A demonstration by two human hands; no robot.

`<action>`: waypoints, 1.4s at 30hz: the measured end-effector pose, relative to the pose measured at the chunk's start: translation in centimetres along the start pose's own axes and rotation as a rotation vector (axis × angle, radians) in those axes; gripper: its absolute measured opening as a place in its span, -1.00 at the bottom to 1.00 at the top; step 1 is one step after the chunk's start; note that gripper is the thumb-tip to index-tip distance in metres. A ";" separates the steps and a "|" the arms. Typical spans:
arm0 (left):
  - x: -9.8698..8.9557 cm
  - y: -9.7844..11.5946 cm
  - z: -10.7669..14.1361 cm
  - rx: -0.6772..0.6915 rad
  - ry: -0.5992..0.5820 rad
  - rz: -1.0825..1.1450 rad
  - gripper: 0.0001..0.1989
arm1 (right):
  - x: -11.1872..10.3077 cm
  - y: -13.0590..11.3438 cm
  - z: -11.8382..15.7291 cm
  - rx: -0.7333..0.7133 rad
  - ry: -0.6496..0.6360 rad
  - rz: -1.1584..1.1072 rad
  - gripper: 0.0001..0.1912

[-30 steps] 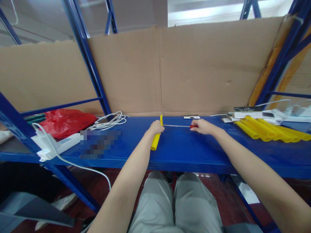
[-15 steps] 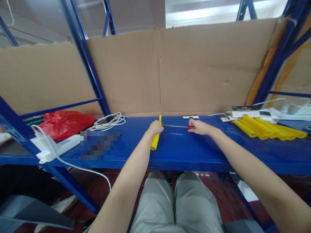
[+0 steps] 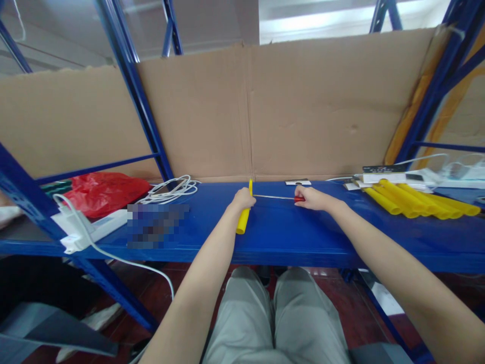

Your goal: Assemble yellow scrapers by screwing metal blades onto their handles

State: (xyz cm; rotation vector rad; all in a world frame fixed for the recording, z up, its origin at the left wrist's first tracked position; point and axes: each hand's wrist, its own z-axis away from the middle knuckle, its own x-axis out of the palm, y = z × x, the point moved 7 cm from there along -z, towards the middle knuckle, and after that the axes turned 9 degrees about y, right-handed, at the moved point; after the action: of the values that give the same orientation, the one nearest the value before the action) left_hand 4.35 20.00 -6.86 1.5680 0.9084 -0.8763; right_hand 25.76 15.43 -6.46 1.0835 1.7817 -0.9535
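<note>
My left hand (image 3: 244, 199) is closed around a yellow tube (image 3: 243, 222), which points away from me over the blue shelf top. Both ends of the tube stick out past the fingers. In my right hand (image 3: 308, 197) is a screwdriver (image 3: 299, 199) with a red handle, gripped from the side. Its long thin metal shaft runs level to the left, and the tip reaches the tube beside my left fingers. Whether the tip touches the tube or enters it, I cannot tell.
Several yellow tubes (image 3: 419, 199) lie side by side at the right. A small white card (image 3: 297, 182) lies near the cardboard wall (image 3: 322, 111). At left are a coiled white cable (image 3: 174, 189), a red plastic bag (image 3: 108, 193) and a white power strip (image 3: 109, 225).
</note>
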 end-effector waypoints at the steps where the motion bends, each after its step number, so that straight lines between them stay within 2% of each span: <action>1: 0.0 0.0 0.0 -0.001 0.001 0.004 -0.86 | -0.1 0.0 0.0 -0.004 0.014 0.011 -0.88; 8: 0.0 0.0 -0.1 -0.003 0.013 0.009 -0.84 | -0.4 -0.1 -0.1 -0.049 0.029 0.047 -0.94; 17: 0.0 0.0 -0.1 0.004 0.012 0.027 -0.83 | 0.0 0.0 -0.1 -0.014 -0.036 0.066 -0.90; 30: -0.2 0.2 0.2 -0.006 0.014 -0.009 -0.81 | 0.4 0.7 -0.3 -0.003 -0.033 0.084 -0.88; 42: 0.3 -0.1 -0.2 -0.004 0.021 0.048 -0.78 | 0.4 1.1 -0.4 0.040 -0.038 0.074 -0.89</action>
State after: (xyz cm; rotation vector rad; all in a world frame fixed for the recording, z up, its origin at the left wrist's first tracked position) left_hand 4.46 20.22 -7.15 1.5917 0.8828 -0.8250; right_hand 26.55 16.32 -6.90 1.1410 1.6872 -0.9621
